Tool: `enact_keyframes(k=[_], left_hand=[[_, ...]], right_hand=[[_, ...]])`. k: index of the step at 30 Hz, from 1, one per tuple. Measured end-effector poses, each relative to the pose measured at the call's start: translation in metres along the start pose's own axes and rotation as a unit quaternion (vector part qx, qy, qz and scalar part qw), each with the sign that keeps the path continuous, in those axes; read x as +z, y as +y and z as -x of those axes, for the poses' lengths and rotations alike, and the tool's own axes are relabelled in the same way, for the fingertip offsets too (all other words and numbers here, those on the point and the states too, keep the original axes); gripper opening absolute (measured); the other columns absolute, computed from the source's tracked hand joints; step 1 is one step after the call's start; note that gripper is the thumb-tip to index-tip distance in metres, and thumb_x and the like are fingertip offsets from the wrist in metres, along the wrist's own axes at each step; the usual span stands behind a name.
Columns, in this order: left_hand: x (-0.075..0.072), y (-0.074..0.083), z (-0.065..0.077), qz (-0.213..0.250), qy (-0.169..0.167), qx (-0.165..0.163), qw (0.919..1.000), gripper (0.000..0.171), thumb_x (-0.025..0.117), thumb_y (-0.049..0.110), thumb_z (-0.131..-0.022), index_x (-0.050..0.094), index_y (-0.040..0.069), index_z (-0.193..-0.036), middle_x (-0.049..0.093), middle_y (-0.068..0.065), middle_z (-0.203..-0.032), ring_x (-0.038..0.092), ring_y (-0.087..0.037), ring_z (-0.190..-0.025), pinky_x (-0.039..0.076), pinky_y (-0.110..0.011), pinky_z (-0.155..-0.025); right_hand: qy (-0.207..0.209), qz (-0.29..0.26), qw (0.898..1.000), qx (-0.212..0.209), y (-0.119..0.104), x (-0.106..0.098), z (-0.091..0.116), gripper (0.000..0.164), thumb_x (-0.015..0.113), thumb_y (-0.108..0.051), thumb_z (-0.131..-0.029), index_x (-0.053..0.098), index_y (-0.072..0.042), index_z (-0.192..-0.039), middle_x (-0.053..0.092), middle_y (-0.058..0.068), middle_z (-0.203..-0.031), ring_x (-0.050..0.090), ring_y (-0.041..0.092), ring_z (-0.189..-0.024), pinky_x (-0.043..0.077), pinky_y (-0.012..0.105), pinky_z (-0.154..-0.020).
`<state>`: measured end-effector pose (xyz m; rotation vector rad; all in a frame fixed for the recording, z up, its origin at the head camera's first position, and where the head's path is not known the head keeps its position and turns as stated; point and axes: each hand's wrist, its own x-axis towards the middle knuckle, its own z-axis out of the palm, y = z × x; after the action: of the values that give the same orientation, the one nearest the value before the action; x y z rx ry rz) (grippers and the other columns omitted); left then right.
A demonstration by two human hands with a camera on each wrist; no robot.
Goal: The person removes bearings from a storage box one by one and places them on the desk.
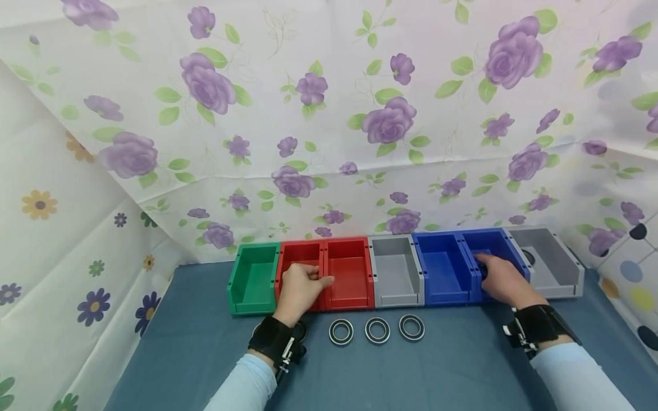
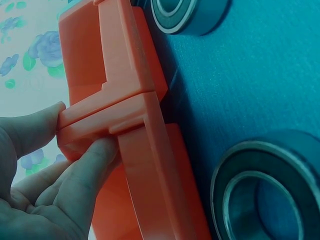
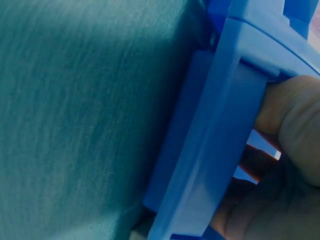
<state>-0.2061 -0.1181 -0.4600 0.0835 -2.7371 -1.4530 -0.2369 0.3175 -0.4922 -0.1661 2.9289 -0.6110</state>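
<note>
My left hand (image 1: 300,288) pinches the shared side wall of two red bins. In the left wrist view the thumb lies on one side of that red wall (image 2: 100,112), the fingers on the other. My right hand (image 1: 502,278) reaches into the right-hand blue bin (image 1: 496,242), fingers curled. A dark piece, apparently a bearing, shows at its fingertips, mostly hidden by the hand. In the right wrist view the thumb and fingers (image 3: 257,162) are behind the blue front wall (image 3: 220,150). Ball bearings (image 1: 341,332) lie in front of the bins, some partly covered by my left wrist.
The bins stand in one row: a green bin (image 1: 253,279) at the left end, a grey bin (image 1: 396,271) mid-row, another blue bin (image 1: 444,268), and a grey bin (image 1: 557,260) at the right end with a bearing (image 1: 528,257) inside. Flowered cloth (image 1: 329,142) hangs behind.
</note>
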Motion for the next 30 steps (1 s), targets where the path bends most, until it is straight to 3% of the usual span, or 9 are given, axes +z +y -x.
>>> enact_keyframes(k=[18, 30], left_hand=[[-0.0001, -0.0018, -0.0008, 0.004, 0.000, 0.000, 1.0000, 0.045, 0.077, 0.029, -0.076, 0.066, 0.000, -0.109, 0.066, -0.004, -0.088, 0.062, -0.010, -0.073, 0.051, -0.026, -0.065], [-0.0007, -0.0004, -0.0001, 0.001, 0.003, 0.004, 1.0000, 0.044, 0.077, 0.028, -0.076, 0.066, 0.001, -0.109, 0.066, -0.003, -0.087, 0.062, -0.010, -0.073, 0.051, -0.026, -0.064]], right_hand=[[-0.008, 0.010, 1.000, 0.026, -0.0006, 0.0004, -0.0013, 0.050, 0.056, -0.001, -0.080, 0.046, 0.011, -0.127, 0.044, 0.032, -0.127, 0.040, 0.048, -0.116, 0.035, 0.060, -0.091], [0.037, 0.026, 0.999, 0.020, -0.0036, 0.0026, 0.0031, 0.045, 0.056, 0.001, -0.079, 0.050, 0.011, -0.123, 0.050, 0.031, -0.119, 0.044, 0.047, -0.112, 0.037, 0.059, -0.089]])
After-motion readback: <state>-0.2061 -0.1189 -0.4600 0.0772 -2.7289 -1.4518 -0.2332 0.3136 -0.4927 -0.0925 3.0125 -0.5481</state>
